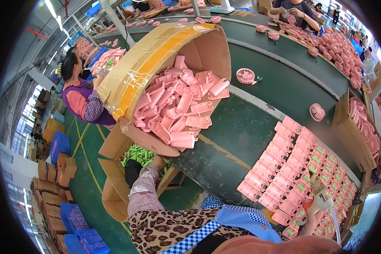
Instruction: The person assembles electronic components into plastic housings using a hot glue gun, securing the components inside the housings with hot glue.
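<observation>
My left arm reaches down into an open cardboard box (114, 146) of small green cylindrical cells (138, 155). My left hand (158, 162) is at the edge of the cells, beside the large carton above; its fingers are mostly hidden. On the right, my right hand (311, 213) is closed around a white glue gun (321, 204) with a discoloured nozzle and a pale cord. The gun is over rows of pink plastic handle shells (279, 169) laid out on the table. Many shells at the right hold green cells; those at the left show none.
A tipped carton (156, 55) spills loose pink shells (184, 103) onto the green work surface (224, 127). Pink fan cages (246, 76) lie on the conveyor (283, 80), and another box (347, 122) holds more. Co-workers (86, 91) sit at left and far right. Blue crates (91, 241) stand on the floor.
</observation>
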`<act>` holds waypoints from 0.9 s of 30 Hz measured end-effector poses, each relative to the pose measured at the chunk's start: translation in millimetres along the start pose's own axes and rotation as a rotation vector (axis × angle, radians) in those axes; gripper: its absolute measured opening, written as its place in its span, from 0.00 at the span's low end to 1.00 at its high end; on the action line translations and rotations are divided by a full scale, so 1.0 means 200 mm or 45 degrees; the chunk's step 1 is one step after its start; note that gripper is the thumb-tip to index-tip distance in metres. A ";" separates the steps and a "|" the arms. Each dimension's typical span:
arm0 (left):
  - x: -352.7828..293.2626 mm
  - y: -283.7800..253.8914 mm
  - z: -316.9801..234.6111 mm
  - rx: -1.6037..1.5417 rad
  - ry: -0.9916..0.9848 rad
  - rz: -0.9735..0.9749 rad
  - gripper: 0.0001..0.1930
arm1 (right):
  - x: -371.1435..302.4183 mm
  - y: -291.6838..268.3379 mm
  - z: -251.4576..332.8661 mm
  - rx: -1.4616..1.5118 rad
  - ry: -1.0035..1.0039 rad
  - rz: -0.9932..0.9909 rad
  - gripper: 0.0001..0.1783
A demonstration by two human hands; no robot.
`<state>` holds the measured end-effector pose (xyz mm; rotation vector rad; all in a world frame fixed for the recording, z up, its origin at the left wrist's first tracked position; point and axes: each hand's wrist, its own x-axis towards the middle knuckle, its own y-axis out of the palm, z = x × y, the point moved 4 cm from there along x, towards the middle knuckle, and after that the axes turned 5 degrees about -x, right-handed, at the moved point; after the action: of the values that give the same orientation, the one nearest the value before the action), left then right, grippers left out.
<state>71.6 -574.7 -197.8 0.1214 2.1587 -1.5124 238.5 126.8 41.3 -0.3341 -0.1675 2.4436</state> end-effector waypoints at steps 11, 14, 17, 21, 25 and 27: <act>0.02 -0.06 0.07 -0.359 0.335 -0.147 0.20 | -0.01 0.03 0.03 0.061 -0.046 0.099 0.22; 0.03 -0.08 0.14 -0.305 0.224 -0.267 0.21 | 0.00 0.01 0.02 -0.016 -0.001 0.086 0.22; 0.04 -0.09 0.15 -0.246 0.200 -0.215 0.22 | 0.01 0.01 0.00 -0.006 -0.060 0.094 0.23; -0.01 -0.12 0.15 -0.393 0.262 -0.286 0.24 | -0.01 0.02 0.02 -0.092 -0.041 0.103 0.24; -0.08 -0.21 0.05 -0.637 0.111 -0.294 0.24 | 0.01 0.00 -0.01 0.016 -0.068 0.097 0.24; -0.17 -0.28 -0.04 -0.679 0.053 -0.312 0.23 | 0.01 -0.01 -0.03 0.007 -0.062 0.092 0.24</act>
<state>78.4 -582.5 -133.0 -0.3053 2.6036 -1.0029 238.9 129.6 35.0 -0.2825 -0.1722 2.5243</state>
